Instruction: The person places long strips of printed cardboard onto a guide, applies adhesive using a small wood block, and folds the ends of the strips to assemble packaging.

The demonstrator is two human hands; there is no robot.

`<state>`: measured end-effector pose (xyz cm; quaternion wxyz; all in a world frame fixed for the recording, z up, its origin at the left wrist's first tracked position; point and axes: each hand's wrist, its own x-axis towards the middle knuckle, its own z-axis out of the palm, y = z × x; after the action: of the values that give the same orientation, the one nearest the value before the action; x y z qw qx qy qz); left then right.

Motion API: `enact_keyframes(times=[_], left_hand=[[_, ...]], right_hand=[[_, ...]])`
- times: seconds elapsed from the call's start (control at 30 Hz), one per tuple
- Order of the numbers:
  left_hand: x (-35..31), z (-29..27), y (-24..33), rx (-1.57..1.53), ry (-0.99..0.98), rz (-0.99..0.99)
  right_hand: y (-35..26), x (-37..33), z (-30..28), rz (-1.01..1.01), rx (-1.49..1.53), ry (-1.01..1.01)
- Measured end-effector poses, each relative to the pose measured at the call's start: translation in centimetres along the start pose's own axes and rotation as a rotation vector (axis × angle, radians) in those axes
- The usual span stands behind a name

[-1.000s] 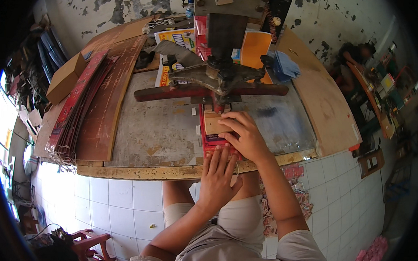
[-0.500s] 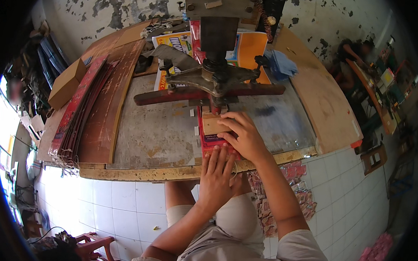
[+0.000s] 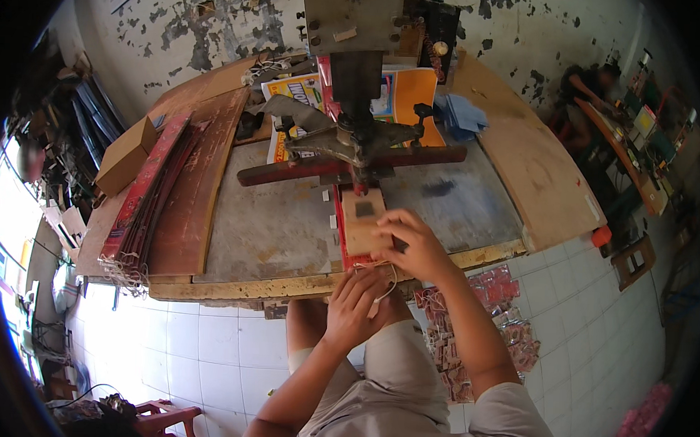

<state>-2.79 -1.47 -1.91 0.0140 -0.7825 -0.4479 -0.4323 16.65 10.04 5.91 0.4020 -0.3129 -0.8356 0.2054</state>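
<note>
A flat tan wooden block (image 3: 361,236), with a dark square on top, lies on a long red strip (image 3: 339,222) beneath the press. My right hand (image 3: 420,250) has its fingers and thumb bent round the block's right edge. Nearer me, my left hand (image 3: 354,307) is curled at the strip's near end, by the table edge. Its fingertips are partly hidden, but they appear to grip that end. A thin pale cord (image 3: 395,282) loops out beside it. Over the block's far end stands the metal press head (image 3: 358,145) with its red crossbar (image 3: 298,170).
A stack of red strips (image 3: 146,204) with pale cords lies on the left, next to a cardboard box (image 3: 126,156). Printed sheets (image 3: 416,94) and a blue cloth (image 3: 461,116) sit behind the press. Red packets (image 3: 485,323) cover floor at right. Another person (image 3: 586,92) works far right.
The wooden block has slid toward me, out from under the press head, with my right hand at its edge. My left hand has drawn back and its fingers have curled from lying flat.
</note>
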Motion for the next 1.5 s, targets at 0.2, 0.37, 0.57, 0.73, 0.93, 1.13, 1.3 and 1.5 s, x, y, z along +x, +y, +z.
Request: enact_keyframes(times=[0.2, 0.37, 0.57, 0.73, 0.93, 1.13, 1.3, 1.5], left_hand=[[-5.4, -3.4, -3.2, 0.225, 0.235, -0.091], [-8.9, -2.6, -8.1, 0.466, 0.354, -0.227], [-8.8, -1.2, -8.5, 0.495, 0.339, -0.176], [-9.4, -2.2, -8.4, 0.506, 0.297, -0.192], [-9.5, -2.1, -8.6, 0.502, 0.307, -0.175], [-9.5, -1.8, -8.7, 0.505, 0.313, -0.177], [-9.7, -1.7, -9.0, 0.522, 0.322, -0.169], [-9.6, -1.5, -9.0, 0.524, 0.328, -0.162]], right_hand=[[-2.9, -7.1, -8.3, 0.046, -0.043, 0.054], [6.0, -10.3, -18.5, 0.359, -0.382, 0.393], [20.1, -14.7, -28.5, 0.373, -0.764, 0.533], [21.0, -14.6, -26.7, 0.454, -0.850, 0.582], [21.4, -15.1, -26.8, 0.538, -0.867, 0.606], [21.5, -15.3, -27.0, 0.542, -0.849, 0.601], [21.1, -15.0, -26.8, 0.603, -0.826, 0.596], [21.6, -15.4, -27.3, 0.623, -0.809, 0.588]])
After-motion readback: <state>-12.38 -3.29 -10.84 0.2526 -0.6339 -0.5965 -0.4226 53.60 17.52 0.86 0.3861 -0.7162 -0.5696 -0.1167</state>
